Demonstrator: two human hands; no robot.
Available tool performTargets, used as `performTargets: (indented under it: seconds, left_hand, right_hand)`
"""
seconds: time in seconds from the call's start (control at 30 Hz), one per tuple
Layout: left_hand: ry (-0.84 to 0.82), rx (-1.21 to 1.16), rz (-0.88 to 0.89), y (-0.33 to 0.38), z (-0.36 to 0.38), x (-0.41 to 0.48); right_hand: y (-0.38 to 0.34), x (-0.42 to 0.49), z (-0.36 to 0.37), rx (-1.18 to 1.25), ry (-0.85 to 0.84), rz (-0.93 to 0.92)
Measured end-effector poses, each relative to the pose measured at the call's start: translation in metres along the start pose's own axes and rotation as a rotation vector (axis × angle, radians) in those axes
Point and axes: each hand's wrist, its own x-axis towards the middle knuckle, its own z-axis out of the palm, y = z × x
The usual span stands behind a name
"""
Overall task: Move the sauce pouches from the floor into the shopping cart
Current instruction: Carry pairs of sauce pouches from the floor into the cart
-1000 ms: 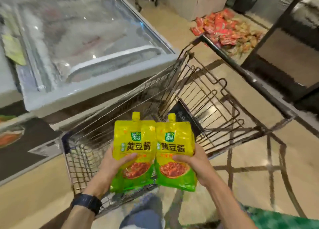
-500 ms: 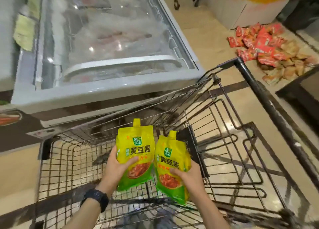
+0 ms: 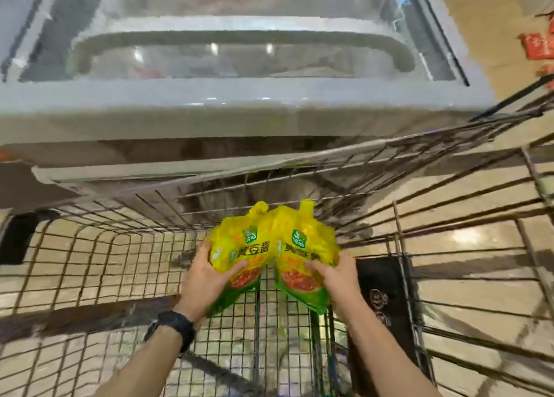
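Observation:
Two yellow-green sauce pouches with spout tops are held side by side low inside the wire shopping cart (image 3: 90, 265). My left hand (image 3: 207, 279) grips the left pouch (image 3: 242, 247) by its lower edge, thumb across the front. My right hand (image 3: 335, 276) grips the right pouch (image 3: 302, 253) the same way. Both pouches tilt away from me, spouts pointing toward the cart's far wall. A black watch sits on my left wrist. The frame is blurred.
A grey chest freezer (image 3: 239, 103) with a glass lid stands right behind the cart. Red packets (image 3: 538, 47) lie on the tiled floor at the far right. The cart's folded child seat with a black panel (image 3: 386, 300) is at my right.
Both hands have carried the pouches forward and down into the cart basket, and my view has swung to face the freezer.

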Motion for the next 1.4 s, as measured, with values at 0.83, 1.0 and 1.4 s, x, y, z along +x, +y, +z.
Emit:
performTargets:
  seconds: [0.83,1.0,1.4]
  left_hand:
    - [0.098,0.061,0.253,-0.01,-0.015,0.034]
    - [0.131,-0.007,0.209,0.004,-0.014,0.035]
    - [0.107,0.352,0.206,0.024,-0.042,0.008]
  right_hand:
    - [-0.005,0.03,-0.004,-0.39,0.151,-0.405]
    - [-0.017,0.026,-0.008,-0.399,0.072,-0.41]
    - [-0.033,-0.032,0.003,-0.695,0.279,-0.348]
